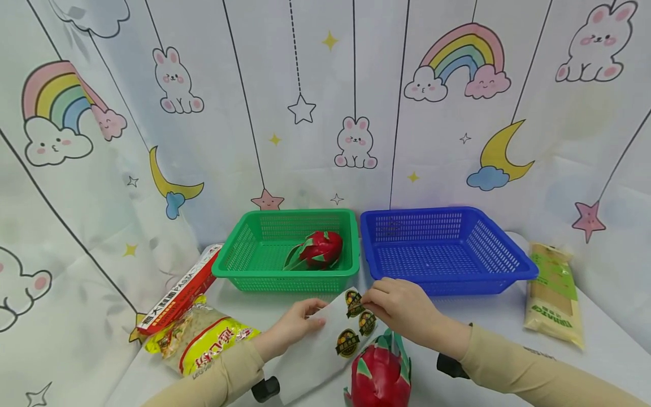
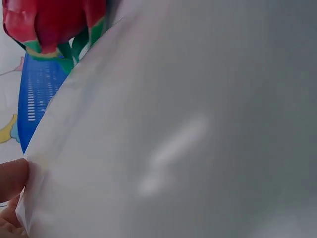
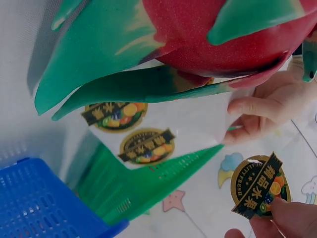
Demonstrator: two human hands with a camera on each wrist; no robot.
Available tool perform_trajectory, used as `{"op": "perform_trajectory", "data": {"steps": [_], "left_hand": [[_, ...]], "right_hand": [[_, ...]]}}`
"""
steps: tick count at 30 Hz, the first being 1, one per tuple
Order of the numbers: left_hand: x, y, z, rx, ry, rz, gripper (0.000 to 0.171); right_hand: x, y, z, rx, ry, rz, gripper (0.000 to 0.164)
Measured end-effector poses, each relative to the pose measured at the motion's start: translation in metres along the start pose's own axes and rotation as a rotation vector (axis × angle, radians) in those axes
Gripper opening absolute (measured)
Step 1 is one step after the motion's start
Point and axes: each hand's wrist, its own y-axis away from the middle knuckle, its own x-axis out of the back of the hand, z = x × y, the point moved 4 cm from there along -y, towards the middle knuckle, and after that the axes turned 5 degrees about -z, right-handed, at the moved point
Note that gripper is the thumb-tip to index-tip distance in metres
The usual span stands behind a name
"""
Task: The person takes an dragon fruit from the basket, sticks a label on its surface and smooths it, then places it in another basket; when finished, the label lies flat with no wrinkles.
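Observation:
My left hand (image 1: 294,329) grips the edge of a white sticker sheet (image 1: 310,362), thumb on top. Two round black-and-gold fruit stickers (image 3: 147,147) show on the sheet in the right wrist view. A further sticker (image 3: 260,184), apart from the sheet, is pinched between the thumb and fingers of my right hand (image 1: 402,308). Close below that hand, a red dragon fruit (image 1: 381,376) with green leaf tips stands on the table. The left wrist view is mostly filled by the sheet's blank back, the left thumb (image 2: 12,179) at its edge.
A green basket (image 1: 285,274) holds another dragon fruit (image 1: 325,249). Beside it is a blue basket (image 1: 452,277). Left lie a red pasta box (image 1: 180,291) and a yellow food bag (image 1: 213,339); at right, a green-and-beige packet (image 1: 554,294). A patterned curtain (image 1: 315,62) hangs behind.

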Motion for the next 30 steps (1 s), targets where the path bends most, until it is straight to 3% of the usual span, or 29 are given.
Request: {"op": "perform_trajectory", "data": {"steps": [11,20,30], "left_hand": [[0.004,0.009,-0.023,0.03,-0.01,0.058,0.029],[0.012,0.009,-0.035,0.056,-0.063,0.119,0.029],[0.019,0.01,-0.043,0.125,-0.199,0.235,0.028]], "right_hand": [[0.003,0.004,0.002,-0.024,0.01,-0.016,0.019],[0.003,0.006,0.003,-0.038,-0.001,-0.039,0.018],[0.005,0.009,0.002,-0.042,0.012,-0.028,0.021]]}}
